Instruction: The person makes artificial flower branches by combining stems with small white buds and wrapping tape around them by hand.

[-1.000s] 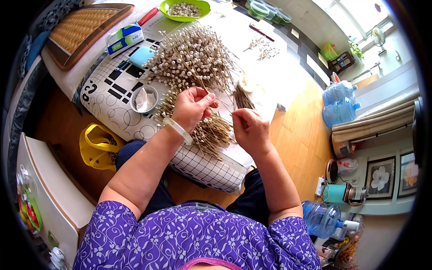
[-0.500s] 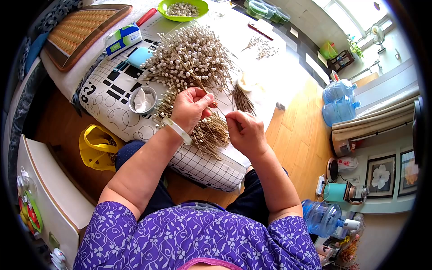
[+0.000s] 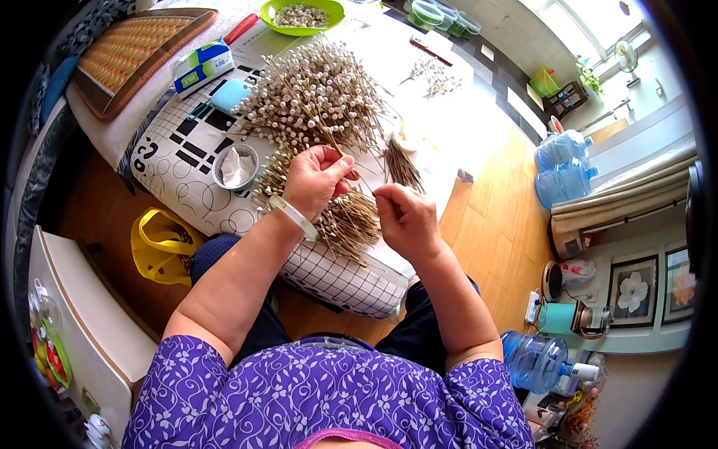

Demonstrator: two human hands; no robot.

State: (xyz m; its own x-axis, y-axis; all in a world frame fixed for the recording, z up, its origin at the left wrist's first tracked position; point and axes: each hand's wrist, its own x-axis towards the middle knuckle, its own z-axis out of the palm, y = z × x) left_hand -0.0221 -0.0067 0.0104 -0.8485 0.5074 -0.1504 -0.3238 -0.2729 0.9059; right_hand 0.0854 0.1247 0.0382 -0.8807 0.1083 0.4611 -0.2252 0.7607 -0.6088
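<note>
My left hand [image 3: 315,179] is closed in a pinch on a thin brown stem, above a pile of dry stems [image 3: 350,226]. Just right of it, my right hand [image 3: 410,222] is closed too, thumb against curled forefinger. A fine dark strand shows at those fingertips, too thin to name. Beyond my left hand lies a big heap of stems tipped with white beads [image 3: 318,93]. A smaller bundle of brown stems [image 3: 402,166] rests past my right hand, with a cream-coloured piece [image 3: 406,137] at its top.
A tin with white tissue [image 3: 237,168], a light-blue case [image 3: 231,96], a tissue pack [image 3: 203,66] and a green bowl of beads [image 3: 302,16] stand on the table. Loose beaded sprigs [image 3: 435,78] lie farther right. A yellow bag [image 3: 161,247] is on the floor at left.
Both hands stay almost in place, still pinched. The view has shifted very slightly; nothing else has visibly moved.
</note>
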